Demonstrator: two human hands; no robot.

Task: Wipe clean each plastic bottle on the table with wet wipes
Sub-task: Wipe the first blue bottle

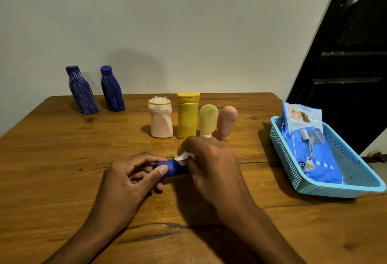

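A small blue bottle point(174, 168) lies sideways just above the wooden table point(52, 159). My left hand point(129, 177) grips its left end between thumb and fingers. My right hand point(211, 163) holds a crumpled white wet wipe point(184, 157) against the bottle's top and covers the bottle's right end. Behind my hands stand a pale pink bottle point(160, 121), a yellow bottle point(187, 115), a light yellow tube point(208, 120) and a peach tube point(227, 122). Two dark blue streaked bottles point(82, 89) point(112, 88) stand at the back left.
A light blue mesh basket point(356, 182) sits at the table's right edge with a blue pack of baby wet wipes point(312, 150) in it. A grey wall rises behind the table. A dark door point(345, 64) stands at the right.
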